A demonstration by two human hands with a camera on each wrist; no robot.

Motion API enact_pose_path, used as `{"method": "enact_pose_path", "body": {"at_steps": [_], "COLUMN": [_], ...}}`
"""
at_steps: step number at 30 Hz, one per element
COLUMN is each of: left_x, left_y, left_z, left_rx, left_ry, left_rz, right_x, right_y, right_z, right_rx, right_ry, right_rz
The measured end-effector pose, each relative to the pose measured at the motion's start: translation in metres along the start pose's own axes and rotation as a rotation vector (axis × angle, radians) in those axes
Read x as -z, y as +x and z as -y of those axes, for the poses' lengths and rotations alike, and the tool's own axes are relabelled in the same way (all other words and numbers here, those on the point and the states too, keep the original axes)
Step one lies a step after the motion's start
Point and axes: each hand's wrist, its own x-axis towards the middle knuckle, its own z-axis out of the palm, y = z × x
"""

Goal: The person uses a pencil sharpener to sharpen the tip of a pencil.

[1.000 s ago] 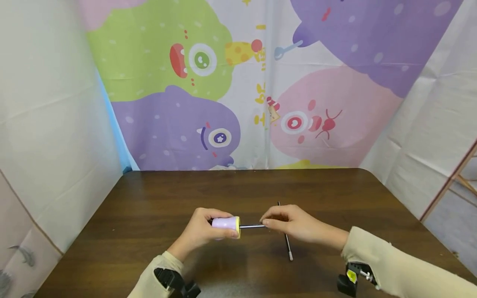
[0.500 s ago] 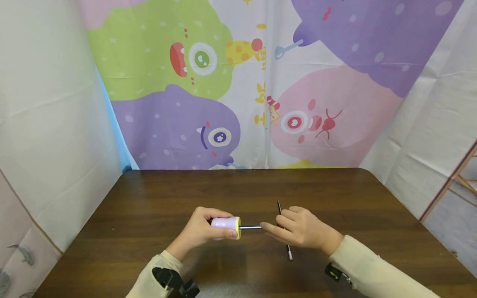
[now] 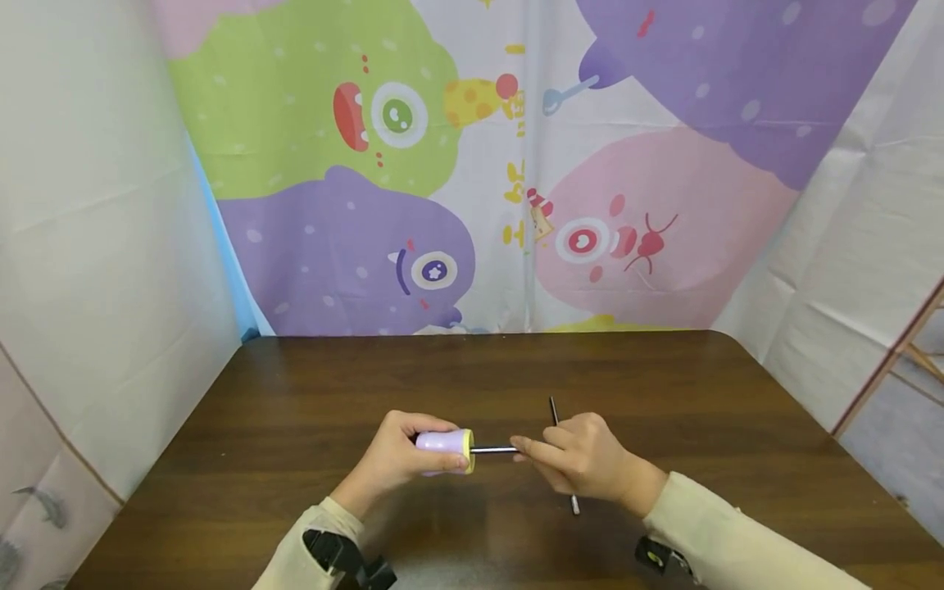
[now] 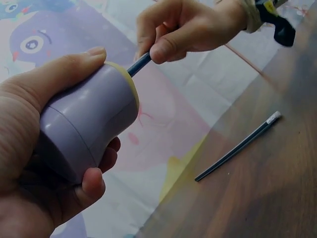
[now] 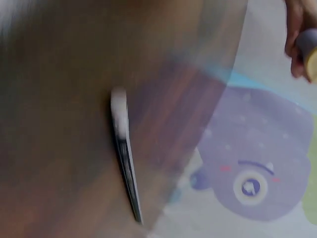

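My left hand grips a lilac pencil sharpener with a yellow rim, held sideways above the table. A dark pencil sticks into its yellow end. At the pencil's outer part my right hand pinches it between thumb and fingers, plain in the left wrist view. The pencil's inserted tip is hidden inside the sharpener. Beneath the right hand a second dark pencil with a white eraser end lies on the table. In the right wrist view only this loose pencil and part of the sharpener appear.
The brown wooden table extends beyond both hands. Behind its far edge hangs a cartoon-printed cloth, and pale cloth walls stand at the sides.
My right hand has turned at the wrist, its knuckles rolling over while its fingers stay at the pencil. It sits slightly nearer the left. The left hand and sharpener hardly move.
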Motion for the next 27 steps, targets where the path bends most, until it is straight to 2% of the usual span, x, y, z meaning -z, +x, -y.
{"method": "enact_pose_path", "body": {"at_steps": [2,5,10,13,16,19,22,25,27], "left_x": [0.0,0.001,0.003,0.004,0.004,0.003,0.002,0.0,-0.001], "left_y": [0.0,0.0,0.0,0.0,0.0,0.0,-0.001,-0.001,0.0], "left_z": [-0.001,-0.003,-0.002,-0.002,-0.002,-0.001,0.0,0.003,0.004], "left_rx": [-0.005,-0.004,0.009,0.005,-0.006,-0.017,-0.04,-0.092,-0.128], "left_ry": [0.012,0.029,0.032,0.033,0.038,0.046,0.059,0.091,0.116], "left_rz": [-0.008,-0.011,-0.01,-0.01,-0.006,0.0,0.019,0.044,0.061], "right_x": [0.0,0.005,0.018,0.022,0.023,0.023,0.024,0.024,0.024], "right_y": [0.001,0.006,0.028,0.038,0.039,0.036,0.033,0.029,0.028], "right_z": [0.007,0.017,0.018,0.01,0.004,0.002,0.002,0.003,0.004], "right_rx": [-0.165,-0.457,-1.034,-1.298,-1.469,-1.681,-1.864,-1.961,-1.978], "right_ry": [0.141,0.354,0.701,0.859,1.035,1.21,1.348,1.488,1.537], "right_rz": [0.032,0.098,0.326,0.442,0.486,0.536,0.624,0.699,0.728]}}
